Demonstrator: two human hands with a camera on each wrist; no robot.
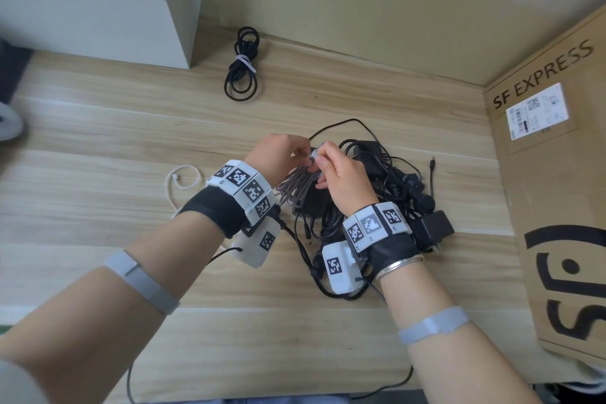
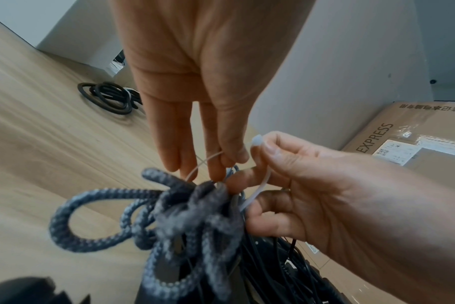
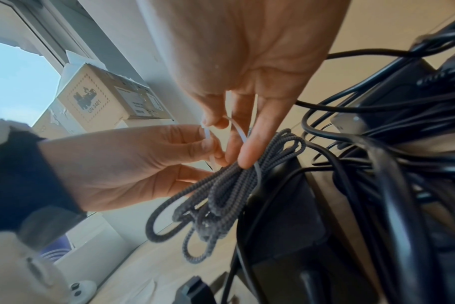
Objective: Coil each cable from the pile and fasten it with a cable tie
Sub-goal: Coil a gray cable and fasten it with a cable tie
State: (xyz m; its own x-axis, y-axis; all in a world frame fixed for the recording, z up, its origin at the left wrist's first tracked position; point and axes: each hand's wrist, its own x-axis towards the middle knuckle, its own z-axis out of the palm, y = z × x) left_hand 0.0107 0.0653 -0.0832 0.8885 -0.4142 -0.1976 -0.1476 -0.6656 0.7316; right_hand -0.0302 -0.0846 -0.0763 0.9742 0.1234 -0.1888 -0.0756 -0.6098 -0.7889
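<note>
A coiled grey braided cable (image 1: 296,185) hangs between both hands above the black cable pile (image 1: 387,180). A white cable tie (image 2: 260,185) loops round the coil (image 2: 190,216). My left hand (image 2: 221,162) pinches the tie's thin tail. My right hand (image 2: 262,148) pinches the tie's head between thumb and forefinger, its lower fingers against the coil. In the right wrist view the right hand (image 3: 216,123) and left hand (image 3: 208,146) meet at the tie (image 3: 238,129) just above the coil (image 3: 221,189). The tie's loop looks loose.
A tied black cable coil (image 1: 242,65) lies at the back of the wooden table (image 1: 98,141). A loose white cable (image 1: 183,177) lies left of my left wrist. A large cardboard box (image 1: 551,174) stands on the right and a white box (image 1: 98,0) at the back left.
</note>
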